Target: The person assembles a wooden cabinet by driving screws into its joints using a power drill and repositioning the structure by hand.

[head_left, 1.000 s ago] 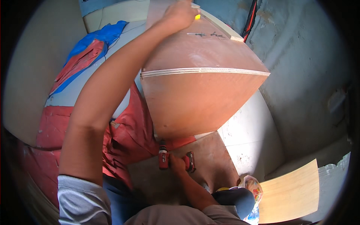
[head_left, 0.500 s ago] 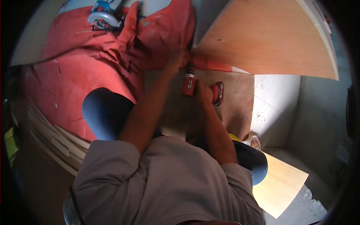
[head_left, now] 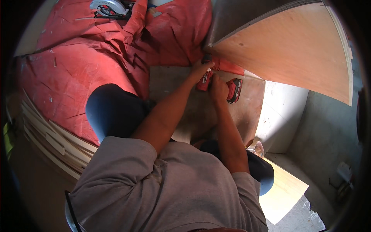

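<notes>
My right hand [head_left: 218, 92] is wrapped round the handle of a red and black cordless drill [head_left: 203, 84]. The drill's battery pack [head_left: 234, 90] sticks out to the right of that hand. Its dark chuck [head_left: 207, 58] points away from me, toward the lower corner of a plywood panel. At the drill's front end my left hand [head_left: 200, 71] is closed over the collar just behind the chuck. Whatever sits in the chuck's tip is too dark to make out. Beneath the drill lies a brownish board [head_left: 170, 83] between my knees.
A large plywood panel [head_left: 286, 46] stands at an angle at the far right. Red sheeting [head_left: 81, 73] lies crumpled on the left, with a circular saw [head_left: 110, 8] on it. Thin wood strips [head_left: 58, 141] are stacked at the left, and a pale board [head_left: 284, 189] lies by my right knee.
My left hand has come forward and right onto the drill's front end. The drill and my right hand have shifted slightly right and tilted. The view has moved a little.
</notes>
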Available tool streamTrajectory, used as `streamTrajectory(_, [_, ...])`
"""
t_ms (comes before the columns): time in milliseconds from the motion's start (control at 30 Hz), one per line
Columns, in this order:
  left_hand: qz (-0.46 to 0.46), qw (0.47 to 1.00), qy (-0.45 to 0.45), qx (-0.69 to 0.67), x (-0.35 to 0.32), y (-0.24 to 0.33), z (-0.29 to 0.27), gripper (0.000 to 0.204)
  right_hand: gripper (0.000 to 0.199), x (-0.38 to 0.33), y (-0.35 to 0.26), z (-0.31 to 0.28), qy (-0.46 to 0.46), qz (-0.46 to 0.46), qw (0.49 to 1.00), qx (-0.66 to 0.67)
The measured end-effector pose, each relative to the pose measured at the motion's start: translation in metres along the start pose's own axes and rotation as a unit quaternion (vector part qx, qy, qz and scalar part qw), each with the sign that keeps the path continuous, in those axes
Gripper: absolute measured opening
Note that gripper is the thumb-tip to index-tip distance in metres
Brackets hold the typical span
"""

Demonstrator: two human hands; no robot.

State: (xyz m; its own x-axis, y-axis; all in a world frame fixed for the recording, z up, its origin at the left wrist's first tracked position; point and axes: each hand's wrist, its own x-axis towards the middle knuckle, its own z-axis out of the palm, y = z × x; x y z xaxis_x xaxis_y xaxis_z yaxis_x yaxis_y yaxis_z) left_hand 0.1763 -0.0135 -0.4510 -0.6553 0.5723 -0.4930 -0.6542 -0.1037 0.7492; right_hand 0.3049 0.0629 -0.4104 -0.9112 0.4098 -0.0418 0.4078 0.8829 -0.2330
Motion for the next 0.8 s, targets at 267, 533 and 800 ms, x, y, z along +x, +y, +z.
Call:
streamTrajectory(267, [-0.02, 1.0, -0.008, -0.011, 0.006, 0.007, 0.011, 0.029, 0.015, 0.008, 0.006, -0.005, 0.02, 0.007, 1.0, 0.018])
streamTrajectory(533, [0.013, 1.0, 0.02, 0.014, 0.02, -0.007, -0.005, 0.034, 0.014, 0.016, 0.006, 0.012, 0.036, -0.026, 0.998, 0.038])
streamTrajectory(800, [0.011, 0.959, 0.126, 0.253, 0.0, -0.045, 0.007, 0.062, 0.018, 0.02, 0.022, 0.031, -0.024, 0.012, 1.0, -0.005])
